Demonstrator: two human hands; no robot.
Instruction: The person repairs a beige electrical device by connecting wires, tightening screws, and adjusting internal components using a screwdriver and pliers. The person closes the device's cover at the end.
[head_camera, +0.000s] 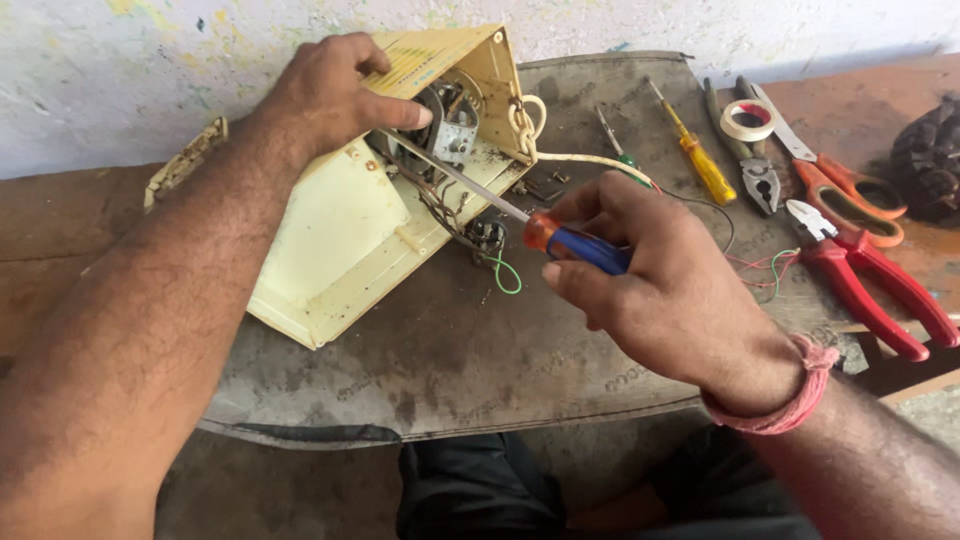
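Note:
A cream-yellow electrical box (340, 240) lies open and tilted on a dark rubber mat (480, 350), with wires and a metal part showing inside. My left hand (330, 95) grips the box's upper edge, thumb reaching into the opening. My right hand (650, 275) holds a screwdriver (520, 225) by its blue and orange handle. The long metal shaft runs up and left into the box, its tip near my left thumb. A green wire loop (507, 275) hangs out just below the shaft.
To the right lie a yellow-handled screwdriver (700, 160), grey pliers (755, 170), orange-handled scissors (850, 190), red-handled pliers (870, 280) and a tape roll (748, 120). A dark motor-like part (925, 160) sits at far right. A white cord (585, 158) leaves the box. The wall is close behind.

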